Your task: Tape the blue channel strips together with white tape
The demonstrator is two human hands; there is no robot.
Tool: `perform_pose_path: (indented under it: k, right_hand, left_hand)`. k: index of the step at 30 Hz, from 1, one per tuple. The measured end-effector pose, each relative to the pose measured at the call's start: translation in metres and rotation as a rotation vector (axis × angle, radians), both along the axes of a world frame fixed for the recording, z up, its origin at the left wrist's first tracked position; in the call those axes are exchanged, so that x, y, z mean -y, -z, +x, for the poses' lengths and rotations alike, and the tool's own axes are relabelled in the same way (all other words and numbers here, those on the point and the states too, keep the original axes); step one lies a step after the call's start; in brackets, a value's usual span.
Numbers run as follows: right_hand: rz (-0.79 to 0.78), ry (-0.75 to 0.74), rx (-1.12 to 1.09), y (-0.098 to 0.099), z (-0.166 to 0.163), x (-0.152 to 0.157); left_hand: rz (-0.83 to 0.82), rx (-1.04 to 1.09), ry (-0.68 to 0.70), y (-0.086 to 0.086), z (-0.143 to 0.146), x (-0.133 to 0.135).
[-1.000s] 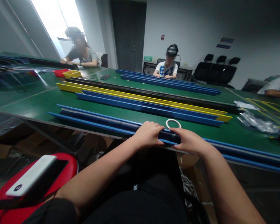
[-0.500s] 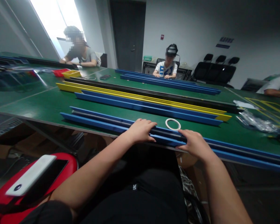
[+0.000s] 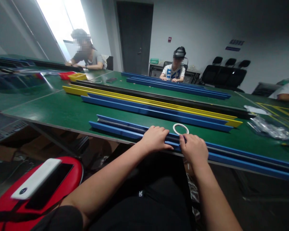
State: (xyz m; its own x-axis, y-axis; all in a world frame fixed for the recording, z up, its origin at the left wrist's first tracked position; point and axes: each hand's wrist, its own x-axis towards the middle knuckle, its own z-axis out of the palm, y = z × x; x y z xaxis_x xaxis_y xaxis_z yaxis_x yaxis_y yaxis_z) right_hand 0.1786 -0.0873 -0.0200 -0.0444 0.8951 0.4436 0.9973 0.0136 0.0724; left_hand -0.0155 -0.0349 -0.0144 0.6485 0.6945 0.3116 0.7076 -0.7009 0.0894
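A long blue channel-shaped profile point(image 3: 120, 129) with a dark strip along its groove lies near the front edge of the green table. My left hand point(image 3: 155, 138) is closed over it, fingers across the top and thumb along the near side. Close by on the right, my right hand point(image 3: 194, 148) also grips the profile, with its fingers curled and partly hidden. Just beyond the hands, a white ring point(image 3: 180, 129), like a tape roll, lies flat on the table.
Farther back lie another blue profile point(image 3: 144, 110), a yellow profile point(image 3: 236, 123) and a black profile point(image 3: 240, 112). Clear plastic packets point(image 3: 271, 128) sit at the right. Co-workers sit around the table point(image 3: 50, 109). A red stool point(image 3: 72, 171) stands at my left, holding a white device.
The blue profile under my hands has slid to the right along the table edge. My hands are closer together, and the right one has curled its fingers more.
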Motion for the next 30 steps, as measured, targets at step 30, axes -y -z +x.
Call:
perform_pose_path:
  k: [30]
  right_hand:
    - [0.04, 0.059, -0.046, 0.0, 0.033, -0.01]
  left_hand:
    - [-0.088, 0.093, 0.021, -0.007, -0.051, -0.011]
